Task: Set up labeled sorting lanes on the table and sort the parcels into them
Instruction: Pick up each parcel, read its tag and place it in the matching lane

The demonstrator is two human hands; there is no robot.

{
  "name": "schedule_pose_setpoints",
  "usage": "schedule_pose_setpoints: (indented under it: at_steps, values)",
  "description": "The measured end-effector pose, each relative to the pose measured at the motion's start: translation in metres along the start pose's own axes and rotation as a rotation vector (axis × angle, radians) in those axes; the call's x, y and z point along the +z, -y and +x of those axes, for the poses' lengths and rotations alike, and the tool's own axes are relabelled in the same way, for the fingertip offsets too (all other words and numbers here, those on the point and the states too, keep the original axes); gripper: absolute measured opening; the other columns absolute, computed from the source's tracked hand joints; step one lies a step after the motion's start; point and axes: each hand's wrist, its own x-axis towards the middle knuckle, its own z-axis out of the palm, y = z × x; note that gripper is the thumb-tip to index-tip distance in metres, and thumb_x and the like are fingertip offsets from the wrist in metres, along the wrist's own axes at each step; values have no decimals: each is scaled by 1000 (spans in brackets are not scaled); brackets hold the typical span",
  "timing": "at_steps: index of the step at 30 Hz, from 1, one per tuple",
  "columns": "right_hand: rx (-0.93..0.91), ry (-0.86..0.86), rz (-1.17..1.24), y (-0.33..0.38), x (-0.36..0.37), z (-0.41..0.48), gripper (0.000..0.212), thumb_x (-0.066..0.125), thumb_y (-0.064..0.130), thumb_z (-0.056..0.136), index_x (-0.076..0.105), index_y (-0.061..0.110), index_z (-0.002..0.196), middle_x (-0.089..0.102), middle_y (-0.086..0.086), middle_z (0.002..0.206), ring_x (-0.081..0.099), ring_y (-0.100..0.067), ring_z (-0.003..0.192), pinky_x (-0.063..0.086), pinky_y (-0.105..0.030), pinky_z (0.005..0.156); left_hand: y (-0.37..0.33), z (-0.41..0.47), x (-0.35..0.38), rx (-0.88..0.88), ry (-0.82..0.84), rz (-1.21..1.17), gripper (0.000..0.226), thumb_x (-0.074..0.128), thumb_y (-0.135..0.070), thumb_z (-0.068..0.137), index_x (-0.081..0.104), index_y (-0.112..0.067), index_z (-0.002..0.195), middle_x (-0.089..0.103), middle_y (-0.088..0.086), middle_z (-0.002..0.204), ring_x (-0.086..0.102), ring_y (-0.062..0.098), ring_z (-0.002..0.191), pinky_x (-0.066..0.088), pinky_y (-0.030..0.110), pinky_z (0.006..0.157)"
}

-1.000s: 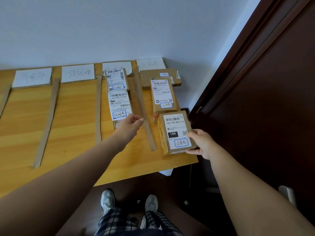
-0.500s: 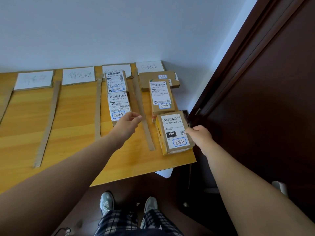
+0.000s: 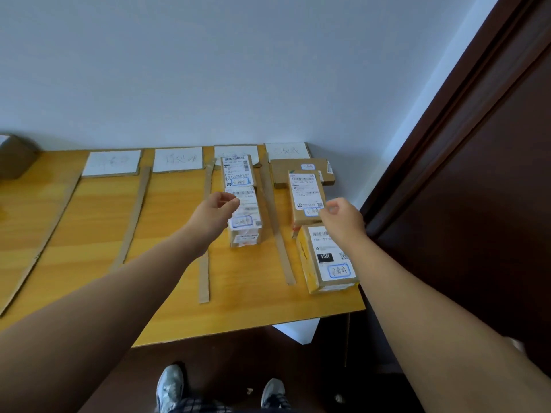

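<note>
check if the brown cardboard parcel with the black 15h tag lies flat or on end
Lying flat: the brown cardboard 15H parcel rests on the wooden table, label facing up.

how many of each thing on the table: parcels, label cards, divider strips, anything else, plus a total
parcels in the lanes: 5
white label cards: 4
cardboard divider strips: 4
cardboard box at the left edge: 1
total: 14
</note>
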Motion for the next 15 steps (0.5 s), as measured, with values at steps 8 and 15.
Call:
schedule_pose_setpoints:
  at_steps: [8,15]
  values:
    - [-133,108,10,111,100,-13,33,53,24,92,54,15,124,55,1,105,53,-17,90,42,-28,76,27,1,-137,-9,-141,19,27,51,-37,96,55,-21,117,58,1,117,56,22,111,45,46,101]
    - [-230,230,-14,212,222,-41,34,50,28,97,51,17,129,53,-5,121,50,-17,92,41,-29,75,65,7,-276,-37,-215,39,30,51,-35,96,54,-20,122,56,1,120,54,23,114,44,45,102]
